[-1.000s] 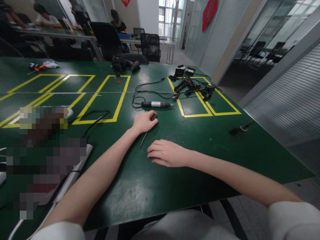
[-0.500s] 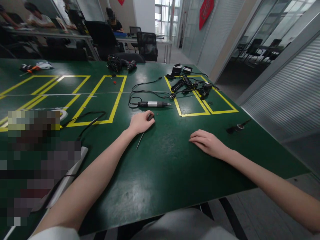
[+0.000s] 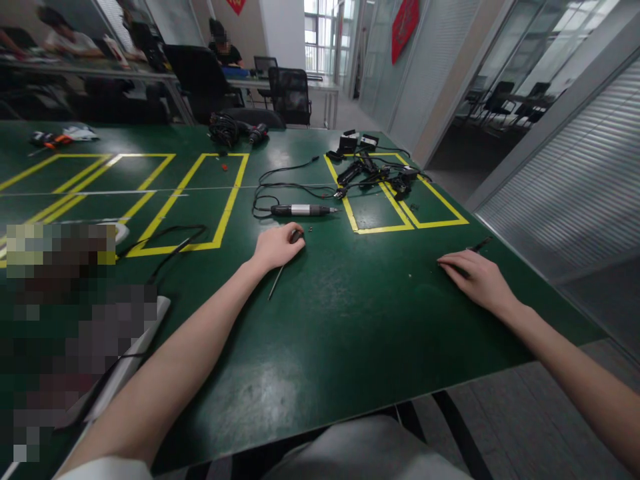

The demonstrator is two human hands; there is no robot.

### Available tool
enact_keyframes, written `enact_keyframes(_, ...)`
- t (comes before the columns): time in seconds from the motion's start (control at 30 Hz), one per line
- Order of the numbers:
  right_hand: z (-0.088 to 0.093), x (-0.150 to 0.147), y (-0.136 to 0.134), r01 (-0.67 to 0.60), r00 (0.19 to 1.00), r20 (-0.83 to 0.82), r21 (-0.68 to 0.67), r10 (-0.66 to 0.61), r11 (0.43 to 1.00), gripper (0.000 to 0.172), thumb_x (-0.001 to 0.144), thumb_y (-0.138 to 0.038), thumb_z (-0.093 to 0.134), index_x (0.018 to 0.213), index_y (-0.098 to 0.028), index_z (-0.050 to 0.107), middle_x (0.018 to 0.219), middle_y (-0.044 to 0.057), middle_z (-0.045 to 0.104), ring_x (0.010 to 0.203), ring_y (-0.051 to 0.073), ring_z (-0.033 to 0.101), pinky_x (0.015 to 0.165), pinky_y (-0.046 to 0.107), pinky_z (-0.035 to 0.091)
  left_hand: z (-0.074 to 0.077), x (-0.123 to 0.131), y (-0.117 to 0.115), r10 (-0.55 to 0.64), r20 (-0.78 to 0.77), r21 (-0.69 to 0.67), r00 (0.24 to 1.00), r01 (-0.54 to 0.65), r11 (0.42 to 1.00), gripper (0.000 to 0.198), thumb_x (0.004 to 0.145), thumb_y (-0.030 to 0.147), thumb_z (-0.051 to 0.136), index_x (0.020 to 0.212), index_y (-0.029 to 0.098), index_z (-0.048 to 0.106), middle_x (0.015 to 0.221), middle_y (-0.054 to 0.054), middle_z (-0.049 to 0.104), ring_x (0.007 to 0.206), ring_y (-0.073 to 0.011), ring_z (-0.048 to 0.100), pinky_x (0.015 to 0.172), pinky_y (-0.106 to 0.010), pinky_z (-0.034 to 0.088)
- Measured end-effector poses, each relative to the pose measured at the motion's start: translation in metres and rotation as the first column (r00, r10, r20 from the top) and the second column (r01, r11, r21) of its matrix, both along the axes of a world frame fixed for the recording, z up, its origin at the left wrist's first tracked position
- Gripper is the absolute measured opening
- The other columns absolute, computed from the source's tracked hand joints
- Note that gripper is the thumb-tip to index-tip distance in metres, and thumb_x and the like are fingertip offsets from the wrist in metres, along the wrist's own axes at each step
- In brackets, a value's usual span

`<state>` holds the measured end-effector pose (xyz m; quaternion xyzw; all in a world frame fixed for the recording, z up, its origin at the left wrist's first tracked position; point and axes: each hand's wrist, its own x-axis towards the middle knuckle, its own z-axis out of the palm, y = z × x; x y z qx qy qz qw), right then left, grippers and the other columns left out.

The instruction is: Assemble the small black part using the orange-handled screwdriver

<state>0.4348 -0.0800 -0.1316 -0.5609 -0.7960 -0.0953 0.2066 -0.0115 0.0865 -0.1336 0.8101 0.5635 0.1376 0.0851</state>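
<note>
My left hand [image 3: 277,247] rests on the green table, fingers curled round the dark handle of a screwdriver [image 3: 276,283]; its thin metal shaft points down toward me. Just beyond lies a silver-and-black electric screwdriver pen [image 3: 300,210] with its cord. Tiny metal bits [image 3: 311,229] sit beside my left fingertips. To the right, my right hand [image 3: 477,279] is low over the table, fingers stretched and close together, with nothing visible in them. It covers most of a dark brush-like tool [image 3: 483,244], whose end shows behind the knuckles. Small specks [image 3: 410,275] lie left of that hand.
Black cabled parts [image 3: 367,170] lie over yellow tape rectangles at the back right. A drill and coiled cable [image 3: 235,130] are at the far edge. Blurred-out items and a white bar [image 3: 159,313] lie left. Chairs and people are behind the table.
My right hand has moved right, over the brush-like tool, uncovering small specks on the table. My left hand stays on the screwdriver. The whole view has shifted slightly.
</note>
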Motion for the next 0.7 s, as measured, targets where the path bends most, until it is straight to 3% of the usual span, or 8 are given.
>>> enact_keyframes(0.07,0.009,-0.001,-0.004,0.147,0.989,-0.014,0.099,-0.147,0.984,0.027,0.099,-0.035,0.053,0.104,-0.018,0.073,0.101,0.011,0.075,0.091,0.026,0.070,0.084,0.040,0.056,0.001,0.000,0.000,0.001,0.000,0.005,1.000,-0.001,1.000,0.039,0.088,0.045,0.050,0.118,0.029,0.068,0.094,-0.003,0.076,0.089,-0.0291,0.070,0.076,-0.037,0.049)
enact_keyframes(0.13,0.017,-0.003,-0.006,0.350,0.935,-0.004,0.155,-0.354,0.924,0.033,0.098,-0.040,0.052,0.104,-0.015,0.073,0.100,0.013,0.075,0.082,0.025,0.069,0.071,0.036,0.054,0.002,0.000,-0.001,0.001,-0.002,0.002,1.000,-0.001,1.000,0.039,0.088,0.045,0.050,0.118,0.028,0.068,0.095,-0.003,0.076,0.089,-0.0289,0.070,0.076,-0.037,0.049)
enact_keyframes(0.23,0.020,-0.005,-0.004,0.526,0.834,0.143,0.080,-0.532,0.847,0.044,0.097,-0.051,0.051,0.107,-0.015,0.074,0.098,0.014,0.076,0.073,0.026,0.069,0.056,0.033,0.047,0.003,0.000,-0.002,0.000,-0.006,-0.014,1.000,0.000,1.000,0.039,0.088,0.045,0.050,0.119,0.028,0.068,0.096,-0.003,0.076,0.089,-0.0283,0.070,0.076,-0.036,0.049)
enact_keyframes(0.33,0.010,-0.008,-0.001,0.560,0.802,0.235,0.021,-0.548,0.828,0.046,0.095,-0.054,0.052,0.111,-0.016,0.074,0.093,0.014,0.077,0.070,0.028,0.069,0.054,0.033,0.046,0.002,0.000,-0.001,0.002,0.001,-0.012,1.000,-0.002,1.000,0.039,0.089,0.045,0.050,0.118,0.028,0.068,0.096,-0.003,0.076,0.089,-0.0272,0.070,0.077,-0.035,0.049)
enact_keyframes(0.47,0.005,-0.009,-0.001,0.501,0.856,0.126,0.033,-0.501,0.865,0.044,0.094,-0.051,0.055,0.114,-0.017,0.075,0.095,0.012,0.078,0.075,0.028,0.071,0.059,0.034,0.049,0.001,-0.001,-0.001,-0.009,0.011,-0.009,1.000,0.009,1.000,0.038,0.089,0.045,0.051,0.118,0.028,0.068,0.096,-0.003,0.076,0.088,-0.0268,0.070,0.077,-0.035,0.049)
enact_keyframes(0.6,0.032,0.005,-0.003,0.440,0.898,-0.072,0.219,-0.435,0.871,0.043,0.093,-0.049,0.061,0.117,-0.017,0.076,0.098,0.011,0.078,0.079,0.024,0.071,0.070,0.033,0.052,0.002,0.000,-0.002,-0.011,0.016,-0.010,1.000,0.011,1.000,0.037,0.089,0.044,0.051,0.117,0.028,0.068,0.095,-0.003,0.077,0.088,-0.0263,0.070,0.078,-0.034,0.050)
enact_keyframes(0.7,0.053,0.024,-0.001,0.507,0.860,-0.160,0.376,-0.484,0.776,0.040,0.090,-0.046,0.065,0.114,-0.016,0.077,0.093,0.012,0.077,0.076,0.023,0.070,0.071,0.031,0.050,0.002,0.000,-0.002,-0.007,0.016,-0.010,1.000,0.007,1.000,0.037,0.089,0.043,0.052,0.118,0.027,0.068,0.095,-0.003,0.077,0.088,-0.0268,0.070,0.078,-0.035,0.050)
